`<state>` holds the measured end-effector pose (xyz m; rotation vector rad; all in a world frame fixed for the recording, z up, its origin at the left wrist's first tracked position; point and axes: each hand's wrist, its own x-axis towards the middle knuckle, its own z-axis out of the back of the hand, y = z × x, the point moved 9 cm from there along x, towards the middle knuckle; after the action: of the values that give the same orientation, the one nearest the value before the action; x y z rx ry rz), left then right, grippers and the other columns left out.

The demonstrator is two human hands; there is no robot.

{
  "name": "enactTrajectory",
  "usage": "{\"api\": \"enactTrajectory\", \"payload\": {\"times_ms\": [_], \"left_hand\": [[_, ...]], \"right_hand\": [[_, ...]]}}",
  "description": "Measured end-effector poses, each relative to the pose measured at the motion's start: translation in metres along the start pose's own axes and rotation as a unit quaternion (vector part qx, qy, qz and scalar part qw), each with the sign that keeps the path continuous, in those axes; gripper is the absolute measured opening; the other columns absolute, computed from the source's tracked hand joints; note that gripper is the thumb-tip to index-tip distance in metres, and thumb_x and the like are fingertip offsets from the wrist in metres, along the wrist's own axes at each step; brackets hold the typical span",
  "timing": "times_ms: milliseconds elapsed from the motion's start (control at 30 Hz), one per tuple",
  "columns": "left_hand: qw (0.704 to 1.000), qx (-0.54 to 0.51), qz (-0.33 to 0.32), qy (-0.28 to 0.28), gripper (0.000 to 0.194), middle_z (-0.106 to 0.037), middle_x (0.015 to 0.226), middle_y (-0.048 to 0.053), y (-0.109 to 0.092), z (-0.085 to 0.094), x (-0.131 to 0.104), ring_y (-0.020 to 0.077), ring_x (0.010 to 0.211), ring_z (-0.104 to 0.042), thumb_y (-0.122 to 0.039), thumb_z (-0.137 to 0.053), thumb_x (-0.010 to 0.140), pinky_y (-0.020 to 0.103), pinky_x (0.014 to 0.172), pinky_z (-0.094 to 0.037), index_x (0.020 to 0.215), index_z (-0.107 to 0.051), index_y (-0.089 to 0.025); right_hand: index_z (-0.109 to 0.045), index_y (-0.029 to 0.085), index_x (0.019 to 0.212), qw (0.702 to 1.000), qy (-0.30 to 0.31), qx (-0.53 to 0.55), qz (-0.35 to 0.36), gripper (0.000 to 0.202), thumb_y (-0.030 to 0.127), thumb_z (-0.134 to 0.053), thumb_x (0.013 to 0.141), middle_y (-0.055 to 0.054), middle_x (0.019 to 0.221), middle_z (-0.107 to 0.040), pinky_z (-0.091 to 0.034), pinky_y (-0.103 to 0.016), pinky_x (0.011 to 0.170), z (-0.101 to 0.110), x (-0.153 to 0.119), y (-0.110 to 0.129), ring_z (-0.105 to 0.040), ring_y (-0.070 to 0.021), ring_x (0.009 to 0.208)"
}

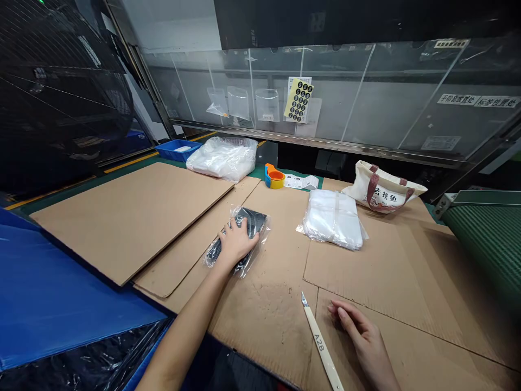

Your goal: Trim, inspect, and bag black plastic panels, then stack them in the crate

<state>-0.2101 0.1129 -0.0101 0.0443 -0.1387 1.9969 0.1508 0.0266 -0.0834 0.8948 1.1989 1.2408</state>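
Note:
A dark, flat item in a clear plastic bag (253, 220) lies on the cardboard in the middle of the table. My left hand (238, 243) rests on top of it, fingers spread and thumb toward its right edge; part of the item is hidden beneath the palm. Lower right, my right hand (362, 331) hovers or rests just over the cardboard with loosely bent fingers and nothing visible in them. Just left of that hand lies a cream-handled craft knife (319, 339) marked A28, its blade pointing away from me.
A large cardboard sheet (134, 217) lies left. Behind are a blue tray (178, 149), a bag of clear plastic (223, 157) and a tape dispenser (274, 176). To the right are a stack of clear bags (331, 217), a canvas tote (385, 190) and a green conveyor belt (488, 239).

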Motion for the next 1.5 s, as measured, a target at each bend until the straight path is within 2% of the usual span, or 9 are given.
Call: {"api": "enactTrajectory", "payload": {"times_ms": [200,367,600,1033,1167,1233,1333,1400,1500], "left_hand": [[0.999,-0.006,0.016,0.028,0.064,-0.036,0.144,0.025,0.003,-0.005,0.004,0.0445,0.123,-0.042,-0.057,-0.039,0.083,0.062,0.092,-0.036,0.134,-0.044,-0.019],[0.997,-0.028,0.012,0.071,0.077,-0.024,0.152,0.023,0.006,-0.015,0.006,0.0459,0.130,-0.034,-0.064,-0.042,0.078,0.065,0.095,-0.032,0.143,-0.033,-0.023],[0.999,-0.008,0.020,0.042,0.076,-0.030,0.147,0.024,0.009,-0.010,0.010,0.0459,0.121,-0.043,-0.058,-0.047,0.075,0.061,0.092,-0.035,0.140,-0.037,-0.020],[0.998,-0.014,-0.006,0.069,0.079,-0.030,0.148,0.022,0.019,-0.008,-0.002,0.0447,0.126,-0.040,-0.052,-0.052,0.071,0.060,0.094,-0.036,0.143,-0.034,-0.024],[0.998,-0.020,-0.020,0.061,0.080,-0.026,0.152,0.023,0.015,-0.001,-0.006,0.0459,0.134,-0.031,-0.059,-0.049,0.077,0.065,0.099,-0.030,0.145,-0.031,-0.021],[0.998,-0.018,-0.035,0.039,0.078,-0.024,0.153,0.024,0.008,0.008,-0.010,0.0475,0.138,-0.022,-0.061,-0.045,0.080,0.071,0.100,-0.024,0.145,-0.033,-0.019],[0.991,-0.046,-0.095,-0.081,0.072,-0.025,0.153,0.024,-0.021,0.033,-0.012,0.0473,0.141,-0.017,-0.064,-0.035,0.084,0.073,0.100,-0.022,0.138,-0.042,-0.017],[0.965,-0.105,-0.193,-0.146,0.070,-0.030,0.151,0.022,-0.057,0.045,-0.014,0.0449,0.139,-0.025,-0.066,-0.032,0.085,0.069,0.103,-0.026,0.134,-0.045,-0.018],[0.904,-0.207,-0.347,-0.141,0.066,-0.039,0.144,0.020,-0.122,0.040,-0.025,0.0407,0.129,-0.042,-0.064,-0.032,0.084,0.059,0.100,-0.038,0.130,-0.046,-0.019]], "right_hand": [[-0.074,0.021,0.096,1.000,0.004,-0.014,0.010,0.049,0.063,-0.061,0.075,-0.010,0.095,-0.075,-0.056,-0.031,0.085,0.000,0.000,0.002,-0.069,-0.0261,0.094],[-0.074,0.021,0.096,1.000,0.003,-0.013,0.013,0.048,0.062,-0.061,0.076,-0.009,0.094,-0.075,-0.056,-0.030,0.084,0.000,-0.001,0.003,-0.069,-0.0256,0.092],[-0.074,0.020,0.095,1.000,0.001,-0.004,0.011,0.049,0.063,-0.061,0.074,-0.010,0.092,-0.075,-0.056,-0.033,0.085,-0.001,0.000,0.002,-0.070,-0.0264,0.090],[-0.076,0.020,0.090,1.000,-0.005,0.027,0.008,0.051,0.066,-0.066,0.068,-0.011,0.089,-0.076,-0.057,-0.035,0.081,-0.003,-0.001,0.012,-0.070,-0.0276,0.087],[-0.076,0.021,0.090,0.998,-0.003,0.058,0.008,0.049,0.064,-0.067,0.069,-0.011,0.090,-0.076,-0.056,-0.036,0.081,-0.005,-0.001,0.016,-0.071,-0.0269,0.088],[-0.075,0.021,0.089,0.997,-0.012,0.075,0.017,0.047,0.063,-0.067,0.071,-0.011,0.089,-0.076,-0.057,-0.036,0.080,-0.003,-0.004,0.022,-0.071,-0.0264,0.087],[-0.074,0.020,0.090,0.994,-0.020,0.096,0.055,0.040,0.057,-0.066,0.076,-0.010,0.089,-0.076,-0.055,-0.036,0.082,0.007,-0.010,0.043,-0.071,-0.0247,0.087],[-0.074,0.021,0.092,0.990,-0.020,0.112,0.089,0.034,0.050,-0.066,0.078,-0.009,0.094,-0.076,-0.053,-0.037,0.087,0.021,-0.011,0.067,-0.070,-0.0230,0.092],[-0.071,0.024,0.099,0.978,-0.043,0.147,0.139,0.028,0.043,-0.069,0.078,-0.005,0.103,-0.074,-0.054,-0.036,0.088,0.065,-0.009,0.115,-0.068,-0.0205,0.096]]}}
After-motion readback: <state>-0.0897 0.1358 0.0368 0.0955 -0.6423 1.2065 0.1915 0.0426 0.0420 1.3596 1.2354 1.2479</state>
